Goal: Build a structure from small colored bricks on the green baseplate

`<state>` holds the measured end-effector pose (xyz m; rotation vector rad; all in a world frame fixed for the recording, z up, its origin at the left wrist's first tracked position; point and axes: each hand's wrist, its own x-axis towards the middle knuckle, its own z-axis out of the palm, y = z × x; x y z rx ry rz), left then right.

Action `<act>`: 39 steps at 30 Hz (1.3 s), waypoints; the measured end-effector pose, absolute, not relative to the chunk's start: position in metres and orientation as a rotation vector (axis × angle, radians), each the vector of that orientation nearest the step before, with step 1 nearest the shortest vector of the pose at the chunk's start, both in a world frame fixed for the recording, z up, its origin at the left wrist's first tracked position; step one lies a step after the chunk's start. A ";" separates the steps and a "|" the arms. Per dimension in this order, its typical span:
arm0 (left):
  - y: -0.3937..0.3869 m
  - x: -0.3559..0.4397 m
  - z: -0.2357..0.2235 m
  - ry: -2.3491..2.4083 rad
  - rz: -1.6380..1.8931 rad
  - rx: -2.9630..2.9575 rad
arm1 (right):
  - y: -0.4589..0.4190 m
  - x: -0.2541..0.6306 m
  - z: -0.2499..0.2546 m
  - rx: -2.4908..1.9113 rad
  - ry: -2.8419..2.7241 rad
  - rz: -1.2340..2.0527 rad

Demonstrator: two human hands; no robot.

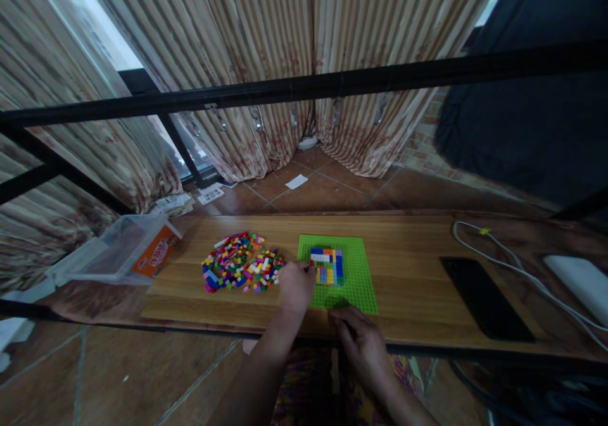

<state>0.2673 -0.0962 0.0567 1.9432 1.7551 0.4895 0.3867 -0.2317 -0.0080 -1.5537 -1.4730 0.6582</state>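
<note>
A green studded baseplate [365,287] lies on the wooden board, bearing a low block of multicoloured toy bricks [327,268] with blue along its right side. My left hand [295,283] reaches over the plate's left edge, fingertips pinched at the left side of the built block. A speck of red shows at those fingertips, seemingly a small brick; the fingers hide most of it. My right hand [363,344] rests at the plate's front edge, fingers loosely stretched and apart, with nothing visible in them. Left of the plate spreads a pile of loose small bricks [237,264].
A clear plastic bin [118,249] with an orange label stands at the far left. To the right lie a black phone-like slab [487,299], a white cable [517,268] and a white device [577,283]. A black metal rail [285,90] crosses behind the board.
</note>
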 end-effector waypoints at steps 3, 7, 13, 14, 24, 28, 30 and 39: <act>-0.098 0.270 0.058 1.804 0.418 2.007 | -0.232 0.387 -0.009 -1.547 -1.478 0.680; -0.099 0.272 0.059 1.851 0.295 2.074 | -0.232 0.387 -0.011 -1.550 -1.471 0.676; -0.096 0.274 0.063 1.859 0.196 2.110 | -0.232 0.386 -0.014 -1.551 -1.468 0.662; -0.096 0.274 0.064 1.863 0.178 2.109 | -0.232 0.386 -0.014 -1.553 -1.468 0.663; -0.094 0.274 0.072 1.845 0.104 2.111 | -0.231 0.386 -0.008 -1.542 -1.460 0.652; -0.092 0.272 0.070 1.804 0.125 2.096 | -0.231 0.386 -0.008 -1.553 -1.461 0.653; -0.091 0.272 0.069 1.791 0.138 2.092 | -0.231 0.386 -0.008 -1.559 -1.455 0.659; -0.090 0.270 0.068 1.769 0.295 2.029 | -0.231 0.385 -0.004 -1.552 -1.451 0.677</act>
